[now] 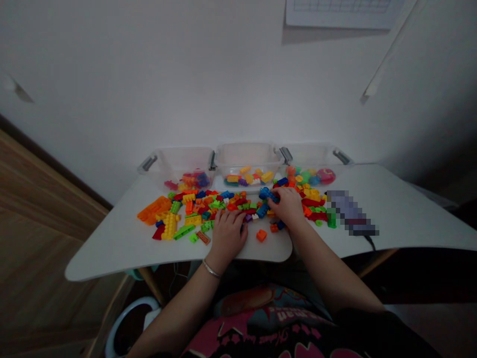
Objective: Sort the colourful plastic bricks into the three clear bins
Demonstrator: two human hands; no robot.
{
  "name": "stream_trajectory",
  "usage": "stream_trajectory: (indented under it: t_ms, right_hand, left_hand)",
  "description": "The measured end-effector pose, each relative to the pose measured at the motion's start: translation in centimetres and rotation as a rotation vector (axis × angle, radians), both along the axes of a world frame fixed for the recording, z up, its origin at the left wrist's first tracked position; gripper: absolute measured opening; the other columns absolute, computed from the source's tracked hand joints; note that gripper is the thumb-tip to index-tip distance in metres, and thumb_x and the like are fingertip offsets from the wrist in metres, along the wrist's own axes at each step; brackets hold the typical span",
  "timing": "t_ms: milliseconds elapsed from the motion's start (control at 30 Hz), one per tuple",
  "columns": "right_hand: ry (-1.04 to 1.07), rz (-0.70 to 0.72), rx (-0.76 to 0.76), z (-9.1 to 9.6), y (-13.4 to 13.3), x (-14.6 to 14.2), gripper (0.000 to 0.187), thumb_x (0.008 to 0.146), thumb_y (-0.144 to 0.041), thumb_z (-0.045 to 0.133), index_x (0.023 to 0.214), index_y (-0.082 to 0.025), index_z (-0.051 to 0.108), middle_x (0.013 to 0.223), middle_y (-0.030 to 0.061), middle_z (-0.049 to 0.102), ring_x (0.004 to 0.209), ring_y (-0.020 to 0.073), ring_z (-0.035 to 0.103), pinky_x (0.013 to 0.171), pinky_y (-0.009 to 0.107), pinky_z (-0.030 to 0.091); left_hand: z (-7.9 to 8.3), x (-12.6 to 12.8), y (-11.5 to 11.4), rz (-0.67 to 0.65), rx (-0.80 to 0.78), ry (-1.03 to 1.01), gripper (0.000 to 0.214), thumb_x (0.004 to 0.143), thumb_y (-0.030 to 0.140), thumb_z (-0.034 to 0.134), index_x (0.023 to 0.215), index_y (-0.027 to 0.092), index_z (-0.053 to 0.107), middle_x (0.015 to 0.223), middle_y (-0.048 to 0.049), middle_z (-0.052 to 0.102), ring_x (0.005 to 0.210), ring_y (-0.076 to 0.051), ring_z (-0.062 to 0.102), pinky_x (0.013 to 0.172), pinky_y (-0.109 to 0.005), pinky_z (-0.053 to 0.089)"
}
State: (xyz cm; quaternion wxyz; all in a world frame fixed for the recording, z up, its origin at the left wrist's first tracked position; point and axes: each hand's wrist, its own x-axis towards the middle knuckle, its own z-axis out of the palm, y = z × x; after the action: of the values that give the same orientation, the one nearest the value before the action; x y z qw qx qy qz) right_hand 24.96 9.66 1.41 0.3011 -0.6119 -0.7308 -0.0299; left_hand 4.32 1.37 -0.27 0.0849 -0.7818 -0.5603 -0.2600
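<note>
My right hand (286,206) grips a joined cluster of blue plastic building bricks (269,195) at the far side of a spread-out heap of loose, multicoloured bricks (194,211). My left hand (227,236), with a thin metal bangle (210,269) at the wrist, lies with its fingers down on the near edge of the heap. Whatever sits under its palm is hidden. A lone orange brick (261,235) lies on the white table (112,253) between my hands, close to the table's front edge.
Three clear plastic bins (248,164) with grey clip handles stand in a row along the wall, holding sorted bricks. A pixelated, blurred object (352,213) with a dark cable lies to the right on the table. A wooden surface runs along the left.
</note>
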Motion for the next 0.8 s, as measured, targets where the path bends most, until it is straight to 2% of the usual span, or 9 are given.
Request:
stream_trajectory:
  t_ms: [167, 333, 567, 800]
  right_hand:
    - [0.125, 0.117, 0.100, 0.0, 0.3, 0.0, 0.020, 0.080, -0.030, 0.065, 0.095, -0.018, 0.069, 0.094, 0.0099, 0.071, 0.095, 0.0290, 0.062, 0.087, 0.042, 0.047]
    - [0.240, 0.251, 0.128, -0.8, -1.5, -1.2, 0.023, 0.082, -0.029, 0.061, 0.103, -0.019, 0.066, 0.096, 0.0096, 0.072, 0.089, 0.0260, 0.065, 0.081, 0.039, 0.050]
    - [0.119, 0.379, 0.230, -1.9, -3.7, -2.6, 0.021, 0.084, -0.023, 0.064, 0.104, -0.020, 0.068, 0.100, 0.0084, 0.072, 0.097, 0.0256, 0.064, 0.091, 0.042, 0.048]
    - [0.055, 0.453, 0.333, -2.5, -3.6, -2.5, 0.021, 0.087, -0.029, 0.066, 0.107, -0.022, 0.070, 0.100, 0.0080, 0.073, 0.095, 0.0243, 0.064, 0.090, 0.041, 0.049]
  left_hand:
    - [-0.1, -0.1, 0.0, -0.004, 0.002, 0.001, 0.031, 0.089, 0.027, 0.055, 0.117, 0.021, 0.068, 0.118, -0.0071, 0.070, 0.111, -0.028, 0.060, 0.111, -0.053, 0.035]
    - [-0.3, -0.2, 0.1, -0.009, 0.008, -0.007, 0.035, 0.089, 0.026, 0.055, 0.122, 0.018, 0.064, 0.118, -0.0085, 0.070, 0.111, -0.028, 0.060, 0.111, -0.052, 0.035]
    - [-0.7, -0.2, 0.3, 0.006, 0.045, -0.049, 0.049, 0.089, 0.029, 0.056, 0.135, 0.012, 0.052, 0.118, -0.0141, 0.069, 0.112, -0.029, 0.061, 0.112, -0.054, 0.034]
    - [-0.3, -0.5, 0.4, -0.040, 0.054, -0.125, 0.053, 0.092, 0.031, 0.055, 0.142, 0.018, 0.044, 0.127, -0.0117, 0.065, 0.117, -0.027, 0.058, 0.114, -0.053, 0.032]
